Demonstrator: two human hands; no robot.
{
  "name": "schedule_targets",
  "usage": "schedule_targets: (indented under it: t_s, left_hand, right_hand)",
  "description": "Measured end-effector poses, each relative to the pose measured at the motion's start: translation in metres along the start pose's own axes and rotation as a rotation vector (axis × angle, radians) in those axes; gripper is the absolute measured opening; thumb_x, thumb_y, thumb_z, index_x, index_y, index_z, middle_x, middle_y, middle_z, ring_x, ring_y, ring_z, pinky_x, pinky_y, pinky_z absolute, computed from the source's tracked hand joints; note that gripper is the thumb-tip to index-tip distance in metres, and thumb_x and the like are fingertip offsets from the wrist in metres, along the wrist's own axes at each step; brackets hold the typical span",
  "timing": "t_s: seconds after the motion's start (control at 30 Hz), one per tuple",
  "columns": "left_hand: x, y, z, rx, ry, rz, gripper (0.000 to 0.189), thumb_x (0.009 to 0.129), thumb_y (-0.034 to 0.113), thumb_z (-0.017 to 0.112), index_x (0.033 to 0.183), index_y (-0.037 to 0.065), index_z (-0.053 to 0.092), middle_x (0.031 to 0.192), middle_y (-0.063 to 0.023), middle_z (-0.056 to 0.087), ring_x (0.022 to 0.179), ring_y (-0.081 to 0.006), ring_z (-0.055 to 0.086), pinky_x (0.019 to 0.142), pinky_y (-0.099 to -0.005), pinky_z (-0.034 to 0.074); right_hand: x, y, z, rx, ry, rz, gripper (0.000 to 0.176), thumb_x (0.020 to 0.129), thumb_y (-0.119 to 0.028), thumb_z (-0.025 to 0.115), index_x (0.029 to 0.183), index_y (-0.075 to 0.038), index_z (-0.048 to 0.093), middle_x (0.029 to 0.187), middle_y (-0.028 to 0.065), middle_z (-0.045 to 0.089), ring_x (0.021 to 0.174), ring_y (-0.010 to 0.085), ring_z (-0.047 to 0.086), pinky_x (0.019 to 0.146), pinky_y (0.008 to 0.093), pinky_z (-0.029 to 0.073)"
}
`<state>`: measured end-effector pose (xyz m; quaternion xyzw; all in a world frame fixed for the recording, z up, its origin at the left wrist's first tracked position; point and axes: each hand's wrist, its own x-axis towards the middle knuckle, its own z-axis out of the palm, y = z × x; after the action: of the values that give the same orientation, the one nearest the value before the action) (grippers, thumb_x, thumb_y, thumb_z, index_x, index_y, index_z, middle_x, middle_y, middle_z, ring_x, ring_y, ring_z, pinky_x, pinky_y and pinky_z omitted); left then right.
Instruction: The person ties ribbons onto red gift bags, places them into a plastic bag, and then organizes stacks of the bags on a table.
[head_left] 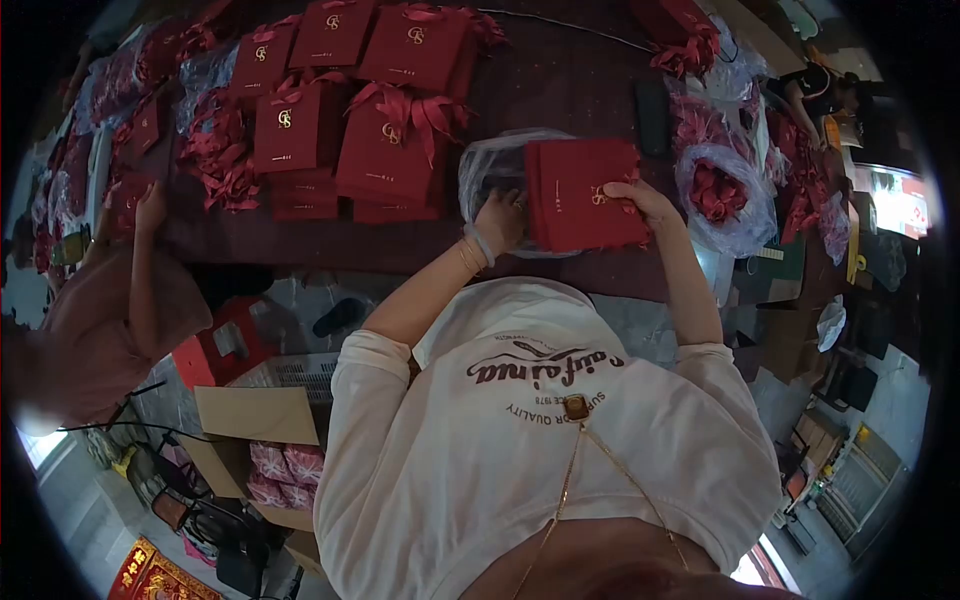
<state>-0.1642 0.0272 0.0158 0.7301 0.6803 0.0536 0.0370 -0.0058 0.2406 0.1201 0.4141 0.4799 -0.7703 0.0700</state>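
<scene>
Holding red bags (580,195), left hand (500,222) alongside, right hand (638,196) on top

Beyond the red folded bags (585,195), a strip of bare tablecloth (570,85) lies open. To their left, stacked gift bags (385,150) with ribbons crowd the surface; to their right, a plastic sack of ribbons (715,190) and a dark case (652,115) block passage.

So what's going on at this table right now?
A person in a white top holds a flat red gift bag with the right hand, while the left hand grips a clear plastic bag against its left side, at the near edge of a dark table. More red gift bags with ribbons lie stacked across the table. Another person's hand rests on the table at far left.
</scene>
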Motion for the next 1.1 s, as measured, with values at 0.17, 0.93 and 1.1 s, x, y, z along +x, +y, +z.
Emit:
schedule_targets:
  t_s: [0.17,0.93,1.1]
  left_hand:
    - [-0.003,0.001,-0.01,-0.148,0.317,0.041,0.052,0.08,0.033,0.049,0.129,0.017,0.047,0.126,-0.0089,0.051,0.113,-0.0243,0.049,0.102,-0.0418,0.029]
    - [-0.052,0.005,-0.05,-0.544,0.036,-0.43,0.016,0.076,0.012,0.055,0.08,-0.001,0.063,0.089,-0.0177,0.062,0.083,-0.0341,0.06,0.084,-0.0406,0.045]
    - [-0.014,0.015,-0.025,-1.063,0.476,-1.127,0.04,0.086,0.027,0.051,0.103,-0.009,0.055,0.097,-0.0286,0.058,0.093,-0.0441,0.054,0.088,-0.0439,0.041]
  right_hand:
    - [0.037,0.012,0.019,-0.11,-0.136,0.067,0.055,0.069,-0.02,0.075,0.116,-0.001,0.053,0.107,0.0085,0.061,0.094,0.0164,0.06,0.085,0.0287,0.048]
    - [0.054,0.029,0.032,-0.102,-0.1,0.132,0.051,0.07,-0.021,0.078,0.112,-0.003,0.056,0.102,0.0063,0.063,0.093,0.0161,0.059,0.085,0.0328,0.048]
    - [0.058,0.03,0.031,-0.04,-0.059,0.151,0.05,0.071,-0.021,0.077,0.112,-0.003,0.056,0.102,0.0065,0.062,0.091,0.0174,0.059,0.083,0.0332,0.048]
